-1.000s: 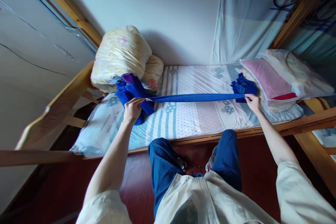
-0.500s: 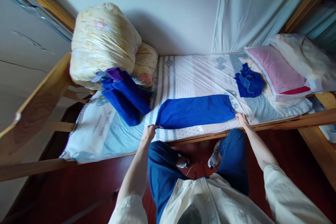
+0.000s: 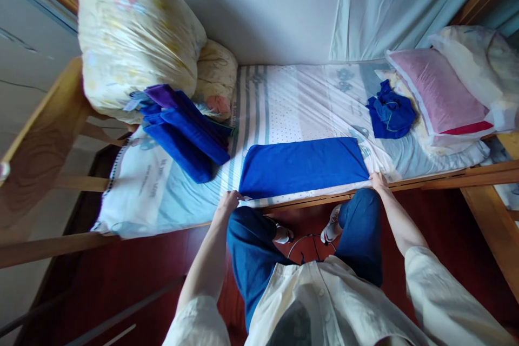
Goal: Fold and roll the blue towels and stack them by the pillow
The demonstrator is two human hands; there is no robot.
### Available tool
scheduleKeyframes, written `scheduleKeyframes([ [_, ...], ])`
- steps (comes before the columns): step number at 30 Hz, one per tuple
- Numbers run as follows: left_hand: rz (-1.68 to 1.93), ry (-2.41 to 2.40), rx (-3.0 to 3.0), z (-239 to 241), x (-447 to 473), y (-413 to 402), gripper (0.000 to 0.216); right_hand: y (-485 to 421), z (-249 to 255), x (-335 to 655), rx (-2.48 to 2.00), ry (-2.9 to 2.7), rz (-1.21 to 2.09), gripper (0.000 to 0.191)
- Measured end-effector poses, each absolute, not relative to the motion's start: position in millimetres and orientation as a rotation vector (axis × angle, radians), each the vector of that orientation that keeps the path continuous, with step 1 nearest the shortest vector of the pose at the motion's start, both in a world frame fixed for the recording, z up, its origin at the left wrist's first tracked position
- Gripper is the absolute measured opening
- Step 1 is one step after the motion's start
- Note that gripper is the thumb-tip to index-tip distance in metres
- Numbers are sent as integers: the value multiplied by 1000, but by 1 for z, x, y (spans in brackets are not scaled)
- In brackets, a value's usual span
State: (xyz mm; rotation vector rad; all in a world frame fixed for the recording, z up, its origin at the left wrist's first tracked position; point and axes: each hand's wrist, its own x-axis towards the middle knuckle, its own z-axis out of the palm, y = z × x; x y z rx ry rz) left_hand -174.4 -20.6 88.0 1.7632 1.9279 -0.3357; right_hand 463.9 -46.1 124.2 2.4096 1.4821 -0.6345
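Note:
A blue towel-like cloth (image 3: 304, 166) lies as a flat, long rectangle along the near edge of the bed. My left hand (image 3: 230, 201) pinches its near left corner. At the near right corner, my right hand (image 3: 377, 179) has its fingers closed on the same cloth. Left of it, several blue folded cloths (image 3: 182, 135) lie side by side, with a purple one (image 3: 162, 95) at their far end. A crumpled blue cloth (image 3: 391, 111) sits to the right, away from both hands.
A large yellowish bundled quilt (image 3: 138, 38) and a smaller patterned pillow (image 3: 217, 75) stand at the bed's left. At the right are a pink pillow (image 3: 440, 89) and a bag-covered bundle (image 3: 478, 65). A wooden rail (image 3: 466, 175) edges the patterned mattress sheet (image 3: 292, 97).
The cloth between my hands is pulled straighter and flatter, its near edge more taut. My right hand has shifted slightly right. The view has tipped down a little.

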Motion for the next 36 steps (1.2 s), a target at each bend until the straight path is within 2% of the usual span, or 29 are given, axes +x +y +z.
scheduleKeyframes([
  [3, -377, 1930, 1827, 90, -161, -7, 32, -39, 126, 451, 2414, 1441, -587, 31],
  [9, 314, 1958, 2012, 69, -66, 8, 49, -11, 110, 381, 2535, 1881, -531, 45],
  [15, 623, 2028, 1845, 19, 17, -28, 55, 11, 72, 254, 2541, 2289, -952, 56],
  [23, 812, 2024, 1799, -18, 5, -42, 58, 7, 17, 118, 2145, 2757, -1287, 58],
  [29, 786, 2045, 1785, -12, 7, -42, 58, 4, -2, 145, 1864, 2935, -1249, 58],
  [36, 739, 2051, 1759, -3, 8, -41, 60, 3, 3, 240, 2078, 2839, -979, 56],
])
